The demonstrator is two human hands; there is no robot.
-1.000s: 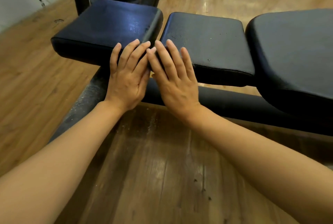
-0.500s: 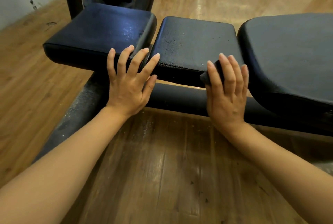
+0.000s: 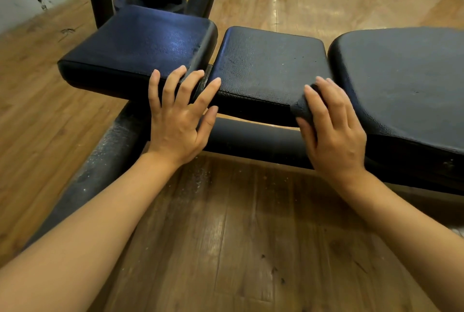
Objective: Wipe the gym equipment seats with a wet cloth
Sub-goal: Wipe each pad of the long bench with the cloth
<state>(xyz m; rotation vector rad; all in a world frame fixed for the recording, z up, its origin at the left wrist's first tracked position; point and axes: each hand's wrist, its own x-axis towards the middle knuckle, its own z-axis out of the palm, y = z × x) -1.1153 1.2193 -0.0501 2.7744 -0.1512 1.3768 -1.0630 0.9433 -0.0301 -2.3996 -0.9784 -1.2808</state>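
head cam | faces forward-down | close over bench pads (image 3: 271, 60), floor (image 3: 226, 249)

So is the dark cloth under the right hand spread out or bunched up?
Bunched up: the cloth shows as a small wad beneath the right hand at the middle pad's corner.
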